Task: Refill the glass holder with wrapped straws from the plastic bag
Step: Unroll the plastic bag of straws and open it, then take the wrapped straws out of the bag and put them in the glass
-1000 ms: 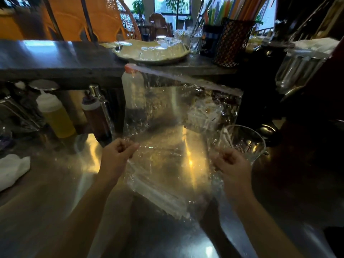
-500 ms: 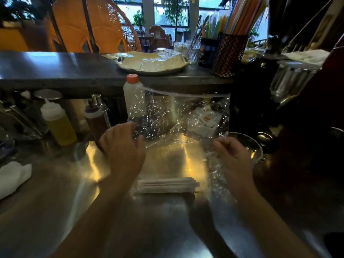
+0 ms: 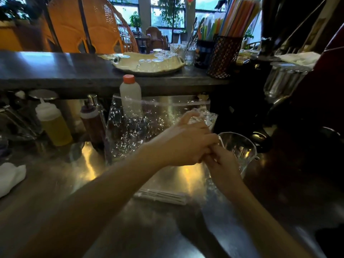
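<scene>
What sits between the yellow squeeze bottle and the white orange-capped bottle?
In the head view, a dark brown sauce bottle stands between the yellow squeeze bottle and the white bottle, with a metal pourer just behind it.

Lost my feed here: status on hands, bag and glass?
Both hands, left hand and right hand, meet at plastic bag edge. Wrapped straws still bagged. Glass holder beside right hand, unobstructed.
</scene>
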